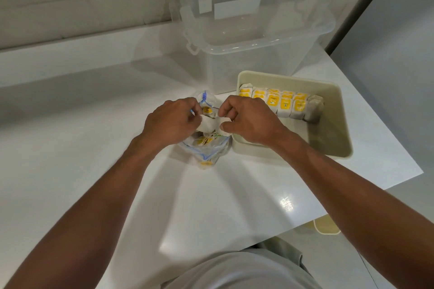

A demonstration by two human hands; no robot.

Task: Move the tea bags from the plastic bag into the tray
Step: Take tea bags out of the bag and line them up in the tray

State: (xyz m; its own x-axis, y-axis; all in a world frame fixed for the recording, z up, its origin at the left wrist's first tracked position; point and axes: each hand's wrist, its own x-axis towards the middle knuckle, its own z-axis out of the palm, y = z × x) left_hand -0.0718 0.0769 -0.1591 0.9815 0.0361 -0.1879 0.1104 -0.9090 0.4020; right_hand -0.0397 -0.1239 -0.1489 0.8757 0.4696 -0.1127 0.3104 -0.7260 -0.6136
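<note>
Going left to right: a wide stretch of white counter (82,148) sat on the left, with plenty of room that side. The left hand (170,121) was curled in, pinching the left end of a small white wad of tea bags (209,125) held right over the mouth of the plastic bag (206,152). The bag sat slumped on the counter with more yellow-tagged ones showing inside. The right hand (250,121) pinched the other end, fingers curled too, so the wad's long side ran left-right between them.

What mattered imo: the tray (338,124) was just right of the bag, its near-left corner touching it or close to. The right hand hovered above that corner, so it was the nearer one. A row of tea bags (279,103) stood packed along the tray's far wall and the near part was open, so I'd guess the drop spot was just in front of that row. A clear bin (253,37) sat behind, out of the way. The counter edge fell off just past the tray's right side, so little spare room there.
</note>
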